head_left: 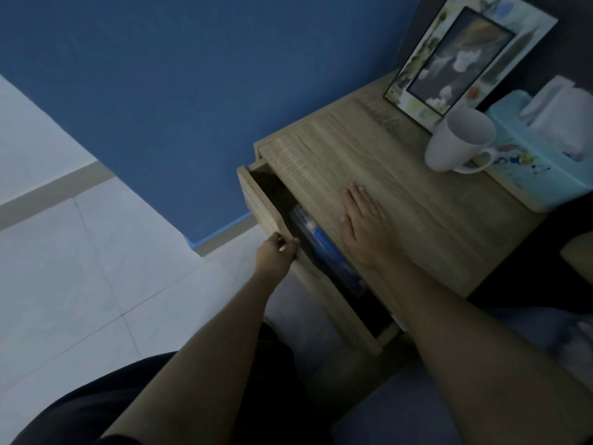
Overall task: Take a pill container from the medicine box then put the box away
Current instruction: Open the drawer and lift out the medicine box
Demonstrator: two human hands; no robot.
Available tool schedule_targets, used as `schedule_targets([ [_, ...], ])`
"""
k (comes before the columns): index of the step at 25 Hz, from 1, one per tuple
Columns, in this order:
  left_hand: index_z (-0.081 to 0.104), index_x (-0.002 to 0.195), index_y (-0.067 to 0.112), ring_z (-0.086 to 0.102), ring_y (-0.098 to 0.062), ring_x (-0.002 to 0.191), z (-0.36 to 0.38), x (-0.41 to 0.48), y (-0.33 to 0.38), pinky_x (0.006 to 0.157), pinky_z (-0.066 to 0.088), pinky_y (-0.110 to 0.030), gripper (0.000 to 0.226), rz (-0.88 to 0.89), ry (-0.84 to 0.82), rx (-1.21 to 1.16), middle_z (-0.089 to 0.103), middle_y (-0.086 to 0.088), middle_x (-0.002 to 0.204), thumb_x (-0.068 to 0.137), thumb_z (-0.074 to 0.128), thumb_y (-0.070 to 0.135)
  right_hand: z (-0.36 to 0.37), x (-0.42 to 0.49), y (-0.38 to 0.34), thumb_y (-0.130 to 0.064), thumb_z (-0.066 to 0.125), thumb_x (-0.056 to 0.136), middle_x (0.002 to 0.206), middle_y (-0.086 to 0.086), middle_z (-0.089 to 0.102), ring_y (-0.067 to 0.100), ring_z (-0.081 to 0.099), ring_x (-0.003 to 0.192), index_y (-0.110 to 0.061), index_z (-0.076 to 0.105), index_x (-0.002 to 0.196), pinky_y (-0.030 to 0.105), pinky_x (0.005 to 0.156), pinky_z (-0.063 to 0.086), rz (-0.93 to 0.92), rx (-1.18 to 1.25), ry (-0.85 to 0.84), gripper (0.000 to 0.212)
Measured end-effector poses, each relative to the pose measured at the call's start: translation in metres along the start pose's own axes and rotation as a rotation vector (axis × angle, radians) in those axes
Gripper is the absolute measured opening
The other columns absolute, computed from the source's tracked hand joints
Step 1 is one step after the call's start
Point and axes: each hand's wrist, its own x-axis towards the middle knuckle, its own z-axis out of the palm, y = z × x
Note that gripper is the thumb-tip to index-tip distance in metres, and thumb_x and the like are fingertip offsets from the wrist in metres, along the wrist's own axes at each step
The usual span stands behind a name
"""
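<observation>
While the drawer (256, 200) stands partly open, I have the left hand (276, 255) curled over its front edge, fingers (287, 245) pinching the panel, and the right hand (362, 226) lying flat on the wooden surface (417, 200), fingers spread. Inside the gap lies a clear box with blue parts (324, 248), which I take for the medicine box. No pill container shows, so I judge this the opening step; next I need the drawer wider, then a reach in.

White mug (457, 143) beside teal tissue box (529, 162), picture frame (462, 56) behind, blue wall (192, 91)
</observation>
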Motion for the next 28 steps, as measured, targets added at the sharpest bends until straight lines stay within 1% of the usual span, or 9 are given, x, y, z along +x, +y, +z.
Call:
schedule_targets([
  [4, 0.06, 0.116, 0.009, 0.066, -0.026, 0.1, -0.028, -0.014, -0.027, 0.094, 0.053, -0.045, 0.036, -0.007, 0.041, -0.055, 0.067, -0.012, 0.113, 0.089, 0.057, 0.033, 0.0, 0.001, 0.0, -0.03, 0.021, 0.091, 0.154, 0.009, 0.028, 0.022, 0.023, 0.143, -0.008, 0.028, 0.144, 0.041, 0.116, 0.02, 0.004, -0.018, 0.007, 0.058],
  [8, 0.062, 0.11, 0.012, 0.066, -0.026, 0.099, -0.054, -0.027, -0.053, 0.093, 0.054, -0.044, 0.027, -0.041, 0.061, -0.11, 0.068, -0.013, 0.112, 0.089, 0.058, 0.029, 0.0, 0.002, -0.001, -0.029, 0.023, 0.091, 0.155, 0.009, 0.025, 0.021, 0.019, 0.144, -0.008, 0.025, 0.145, 0.039, 0.117, 0.015, 0.014, -0.029, -0.015, 0.058],
  [12, 0.055, 0.125, 0.009, 0.066, -0.024, 0.1, -0.075, -0.037, -0.071, 0.093, 0.053, -0.044, 0.045, -0.071, 0.03, -0.065, 0.066, -0.01, 0.117, 0.089, 0.057, 0.035, -0.003, 0.002, 0.001, -0.03, 0.02, 0.095, 0.157, 0.006, 0.019, 0.019, 0.014, 0.145, -0.011, 0.019, 0.147, 0.037, 0.117, 0.011, 0.012, -0.045, -0.042, 0.055],
  [18, 0.049, 0.133, 0.01, 0.065, -0.024, 0.103, -0.085, -0.043, -0.076, 0.096, 0.052, -0.042, 0.055, -0.111, 0.031, 0.018, 0.061, -0.011, 0.128, 0.088, 0.055, 0.041, -0.007, 0.0, -0.004, -0.025, 0.028, 0.099, 0.157, 0.008, 0.02, 0.021, 0.015, 0.145, -0.009, 0.02, 0.147, 0.038, 0.117, 0.013, 0.012, -0.048, -0.034, 0.051],
  [19, 0.044, 0.136, 0.01, 0.063, -0.026, 0.108, -0.084, -0.045, -0.075, 0.097, 0.05, -0.04, 0.061, -0.087, 0.113, 0.073, 0.058, -0.011, 0.133, 0.087, 0.056, 0.044, -0.01, -0.001, -0.007, -0.025, 0.028, 0.099, 0.156, 0.01, 0.023, 0.022, 0.018, 0.144, -0.009, 0.022, 0.146, 0.039, 0.116, 0.016, 0.025, -0.062, -0.027, 0.051],
  [21, 0.039, 0.139, 0.012, 0.06, -0.026, 0.114, -0.086, -0.053, -0.064, 0.091, 0.046, -0.03, 0.067, 0.021, 0.434, 0.049, 0.054, -0.01, 0.137, 0.086, 0.057, 0.047, -0.018, -0.011, -0.021, -0.028, 0.03, 0.098, 0.151, 0.013, 0.032, 0.026, 0.032, 0.138, -0.009, 0.026, 0.144, 0.042, 0.108, 0.031, 0.084, -0.097, 0.016, 0.05],
  [23, 0.042, 0.136, 0.013, 0.059, -0.021, 0.112, -0.091, -0.054, -0.043, 0.084, 0.043, -0.026, 0.057, 0.237, 0.647, 0.028, 0.057, -0.009, 0.132, 0.088, 0.054, 0.042, -0.019, -0.032, -0.05, -0.031, 0.033, 0.098, 0.141, 0.015, 0.045, 0.027, 0.048, 0.122, -0.009, 0.034, 0.139, 0.039, 0.095, 0.042, 0.141, -0.057, 0.102, 0.047],
  [26, 0.05, 0.125, 0.009, 0.059, -0.022, 0.103, -0.092, -0.032, -0.004, 0.08, 0.042, -0.026, 0.038, 0.536, 0.493, 0.395, 0.061, -0.014, 0.119, 0.092, 0.05, 0.029, -0.01, -0.067, -0.1, -0.033, 0.039, 0.096, 0.126, 0.011, 0.054, 0.018, 0.055, 0.104, -0.011, 0.043, 0.131, 0.029, 0.081, 0.046, 0.247, 0.164, 0.175, 0.042],
  [28, 0.047, 0.128, 0.006, 0.06, -0.029, 0.104, -0.087, -0.014, 0.016, 0.079, 0.042, -0.028, 0.041, 0.528, 0.253, 0.654, 0.06, -0.018, 0.119, 0.093, 0.048, 0.028, -0.001, -0.09, -0.121, -0.037, 0.046, 0.093, 0.122, 0.008, 0.053, 0.016, 0.054, 0.1, -0.013, 0.044, 0.128, 0.027, 0.077, 0.048, 0.418, 0.217, 0.141, 0.043],
])
